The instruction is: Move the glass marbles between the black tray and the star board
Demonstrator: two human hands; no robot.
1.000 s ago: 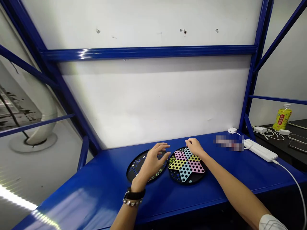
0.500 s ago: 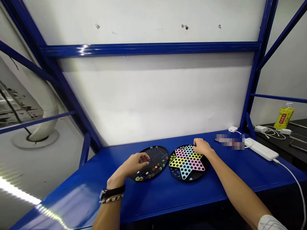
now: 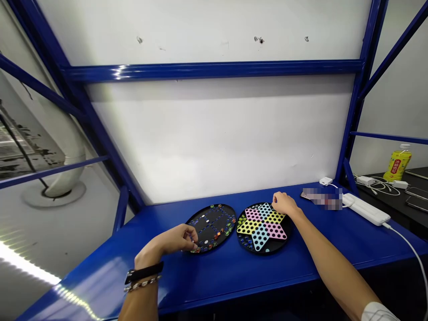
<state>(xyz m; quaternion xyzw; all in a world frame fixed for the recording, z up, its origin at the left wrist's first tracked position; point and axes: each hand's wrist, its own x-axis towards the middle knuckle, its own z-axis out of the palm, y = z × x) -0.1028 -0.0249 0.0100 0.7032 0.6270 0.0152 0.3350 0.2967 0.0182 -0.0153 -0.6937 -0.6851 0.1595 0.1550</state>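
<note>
My left hand (image 3: 175,240) is at the near left edge of a round black board (image 3: 211,231). Its thumb and fingers are pinched together; what lies between them is hidden. Coloured marbles (image 3: 229,232) and a small orange cube (image 3: 219,233) lie around this board. Beside it on the right sits a round black tray (image 3: 277,244) topped by a star-shaped Chinese checkers board (image 3: 262,224) in pink, yellow and light blue. Blue marbles (image 3: 246,242) show in the tray near the star. My right hand (image 3: 284,203) is closed at the tray's far right edge, its fingertips hidden.
Both boards lie on a blue shelf (image 3: 200,285) against a white wall. A white power strip (image 3: 366,209) with a cable and a blurred flat item (image 3: 321,198) are to the right. A yellow bottle (image 3: 397,164) stands on a black table beyond the blue frame (image 3: 351,111).
My left hand has moved left and toward me, from over the board's middle to its near edge, with its fingers drawn together. My right hand stays at the star board.
</note>
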